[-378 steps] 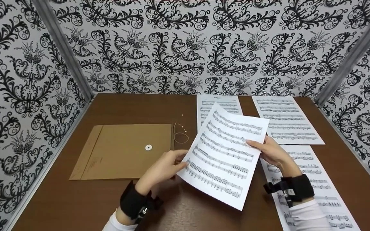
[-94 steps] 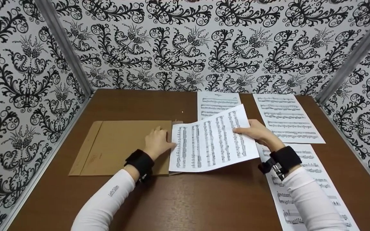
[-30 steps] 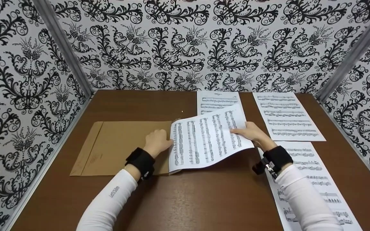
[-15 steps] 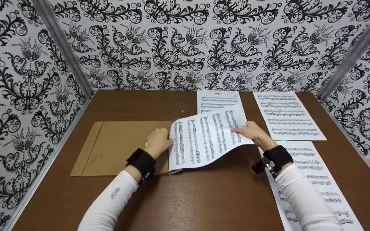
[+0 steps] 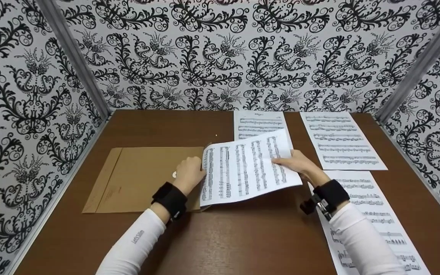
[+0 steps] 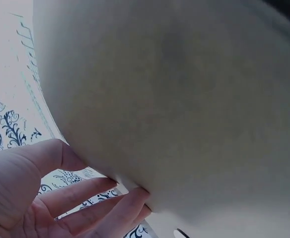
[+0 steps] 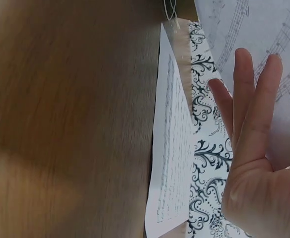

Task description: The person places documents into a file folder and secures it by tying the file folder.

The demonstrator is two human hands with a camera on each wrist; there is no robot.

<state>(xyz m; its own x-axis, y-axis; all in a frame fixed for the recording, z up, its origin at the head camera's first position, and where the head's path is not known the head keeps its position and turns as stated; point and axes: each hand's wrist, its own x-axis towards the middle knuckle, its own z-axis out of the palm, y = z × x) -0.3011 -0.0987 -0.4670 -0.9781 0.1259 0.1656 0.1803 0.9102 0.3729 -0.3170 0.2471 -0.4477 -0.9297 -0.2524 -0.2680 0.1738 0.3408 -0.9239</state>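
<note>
1. Beside the brown envelope [image 5: 147, 179], at its right-hand mouth, a sheet of music [image 5: 246, 168] now lies flatter than half a second ago, its sag eased and its left edge at the opening.
2. Left hand [image 5: 188, 175] rests on the envelope's right end, fingers bent at the flap; right hand [image 5: 296, 163] carries the sheet's far side on nearly straight fingers, thumb on top.
3. Judged from this, the page is lined up to enter but not yet inside.
4. Right of the envelope, three more sheets [image 5: 340, 141] lie flat; bare table [image 5: 243, 236] spreads in front of it, patterned walls beyond.
</note>
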